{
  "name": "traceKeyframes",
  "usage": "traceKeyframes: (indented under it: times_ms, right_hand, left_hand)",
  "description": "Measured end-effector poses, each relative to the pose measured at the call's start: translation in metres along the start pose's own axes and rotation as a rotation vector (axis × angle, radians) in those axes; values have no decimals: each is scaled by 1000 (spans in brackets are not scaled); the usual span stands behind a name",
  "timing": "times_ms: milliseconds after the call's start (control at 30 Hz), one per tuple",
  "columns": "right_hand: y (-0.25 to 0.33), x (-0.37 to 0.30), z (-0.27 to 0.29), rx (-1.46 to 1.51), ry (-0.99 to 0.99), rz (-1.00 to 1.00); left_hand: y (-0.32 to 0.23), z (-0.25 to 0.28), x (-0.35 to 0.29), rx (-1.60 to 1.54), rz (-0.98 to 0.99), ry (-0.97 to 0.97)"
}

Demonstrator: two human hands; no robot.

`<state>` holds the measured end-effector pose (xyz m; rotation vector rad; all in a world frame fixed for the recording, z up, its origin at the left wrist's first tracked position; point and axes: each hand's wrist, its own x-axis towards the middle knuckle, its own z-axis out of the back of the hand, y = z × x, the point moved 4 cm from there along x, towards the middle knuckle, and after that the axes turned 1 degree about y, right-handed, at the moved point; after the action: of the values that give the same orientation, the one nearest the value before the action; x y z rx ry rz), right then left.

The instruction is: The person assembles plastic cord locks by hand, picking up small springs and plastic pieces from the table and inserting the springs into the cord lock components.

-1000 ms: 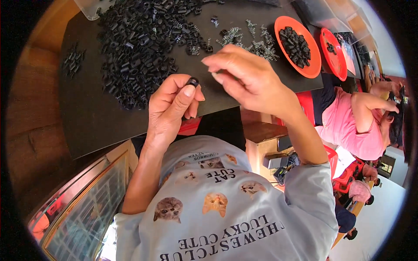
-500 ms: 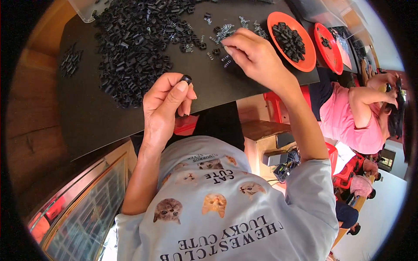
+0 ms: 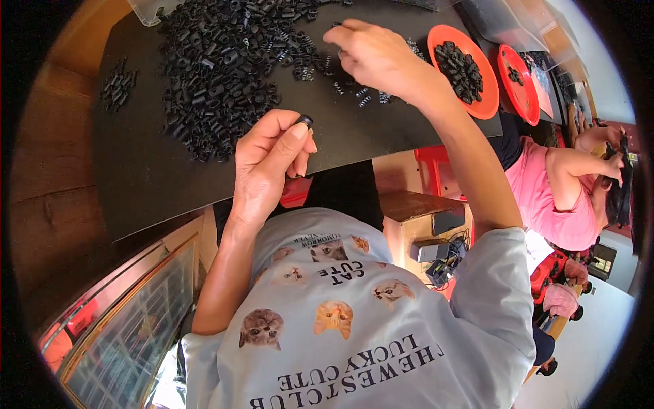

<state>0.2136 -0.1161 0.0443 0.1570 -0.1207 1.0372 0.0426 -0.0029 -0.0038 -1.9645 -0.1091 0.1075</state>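
Note:
My left hand [image 3: 268, 160] is closed above the near part of the table, pinching a small black plastic cap [image 3: 304, 121] between thumb and forefinger. Farther out, my right hand [image 3: 383, 60] bends over the table beside the large pile of black plastic parts [image 3: 218, 85]. Its fingers are drawn together; a dark bit shows at the tips, too small to name. Small metal springs [image 3: 364, 97] lie scattered under and around that hand, and some rest on the pile's right side.
An orange plate [image 3: 489, 102] of black parts stands right of my right hand, with a red plate [image 3: 530, 112] beyond. A small heap of dark pins [image 3: 117, 87] lies at far left. A clear plastic bin [image 3: 146, 9] stands behind. A person in pink [image 3: 545, 184] sits at right.
My right hand has moved left and away from me, from the springs toward the pile's edge. My left hand keeps the black cap and appears slightly farther right in the picture.

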Motion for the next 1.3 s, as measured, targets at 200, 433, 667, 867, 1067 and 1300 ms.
traceKeyframes:
  times_ms: [200, 433, 667, 867, 1067, 1300]
  right_hand:
    - [7, -17, 14, 687, -46, -57]
    - [47, -33, 18, 1270, 141, -226]
    - [60, -30, 13, 1138, 93, -118]
    - [77, -42, 18, 832, -177, 128]
    - [83, -58, 20, 813, -331, 157]
    - [77, -60, 16, 729, -197, 167]
  left_hand:
    - [0, 0, 0, -21, 11, -17]
    - [1, 2, 3, -33, 3, 3]
    - [0, 2, 1, -62, 1, -6]
    - [1, 4, 2, -100, -10, -23]
    - [1, 4, 2, -100, -15, -41]
    - [0, 6, 5, -134, -34, -19]
